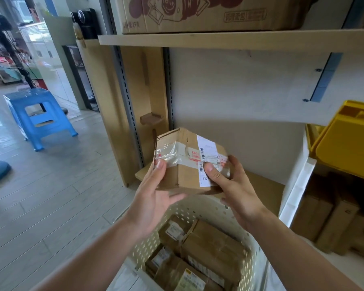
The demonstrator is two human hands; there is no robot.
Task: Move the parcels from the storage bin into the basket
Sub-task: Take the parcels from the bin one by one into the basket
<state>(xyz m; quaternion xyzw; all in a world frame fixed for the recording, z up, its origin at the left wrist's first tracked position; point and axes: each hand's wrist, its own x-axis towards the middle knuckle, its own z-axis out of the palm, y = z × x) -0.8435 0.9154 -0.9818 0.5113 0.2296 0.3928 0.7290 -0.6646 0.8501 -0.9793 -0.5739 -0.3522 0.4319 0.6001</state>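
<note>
I hold a brown cardboard parcel with clear tape and a white barcode label in the air above the far rim of the cream perforated basket. My left hand grips its left side, thumb on the taped top edge. My right hand grips its right side, thumb on the label. Several brown parcels lie inside the basket. The white storage bin stands at the right with more cardboard parcels in it.
A yellow plastic bin leans over the storage bin at the right. A wooden shelf carries a large printed carton overhead. A blue plastic stool stands on the pale floor at the left.
</note>
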